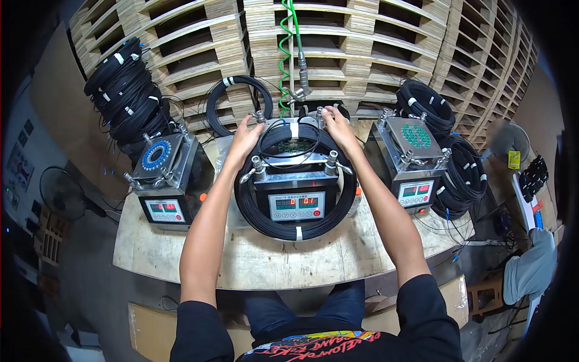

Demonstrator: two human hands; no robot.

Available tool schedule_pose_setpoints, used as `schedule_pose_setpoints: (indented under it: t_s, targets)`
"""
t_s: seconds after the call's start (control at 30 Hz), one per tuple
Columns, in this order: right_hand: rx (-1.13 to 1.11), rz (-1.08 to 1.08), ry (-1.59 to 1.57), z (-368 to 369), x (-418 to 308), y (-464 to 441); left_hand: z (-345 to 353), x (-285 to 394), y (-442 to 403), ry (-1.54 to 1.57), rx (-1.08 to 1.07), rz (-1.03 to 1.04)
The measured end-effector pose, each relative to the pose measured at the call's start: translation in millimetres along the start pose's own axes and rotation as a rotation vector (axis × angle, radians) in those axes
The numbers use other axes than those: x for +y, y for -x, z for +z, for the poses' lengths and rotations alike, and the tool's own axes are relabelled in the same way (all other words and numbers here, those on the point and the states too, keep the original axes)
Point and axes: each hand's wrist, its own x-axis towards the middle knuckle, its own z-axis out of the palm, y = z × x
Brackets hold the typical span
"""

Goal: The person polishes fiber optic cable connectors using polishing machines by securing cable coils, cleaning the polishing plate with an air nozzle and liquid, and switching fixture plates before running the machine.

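Note:
In front of me stands the middle polishing machine, its red digits lit. A large coil of black cable, bound with white tape, hangs round its front, with smaller loops across the top plate. My left hand has its thumb and fingers about the back left clamp knob. At the back right clamp knob, my right hand has its fingertips closed in; the far side of that grip is hidden. Two front clamp knobs stand upright on the plate's near corners.
Similar machines stand at left and right. Black cable coils are stacked at left and right; another coil leans behind. A green air hose hangs before wooden pallets. A person's grey sleeve shows far right.

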Motion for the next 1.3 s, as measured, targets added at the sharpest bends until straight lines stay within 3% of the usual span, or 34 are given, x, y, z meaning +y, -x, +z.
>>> schedule_pose_setpoints:
  t_s: [0.07, 0.2, 0.57, 0.87, 1.3]
  targets:
    - [0.02, 0.017, 0.03, 0.0, -5.2, 2.3, -1.3, 11.2, 9.1, 0.12, -0.094, -0.041]
    - [0.015, 0.12, 0.137, -5.9, -24.8, 10.6, 3.4, -1.8, -1.2, 0.057, -0.043, 0.039]
    - [-0.023, -0.008, -0.006, -3.2, -9.7, 6.3, 5.5, -8.6, -5.8, -0.132, 0.127, 0.1]
    - [0.038, 0.069, 0.109, -3.4, -15.3, 5.7, 3.9, -5.5, -1.6, 0.071, -0.031, 0.074]
    - [-0.042, 0.022, -0.006, 0.0, 5.7, -3.4, 3.5, -7.6, -3.3, -0.05, 0.07, 0.033]
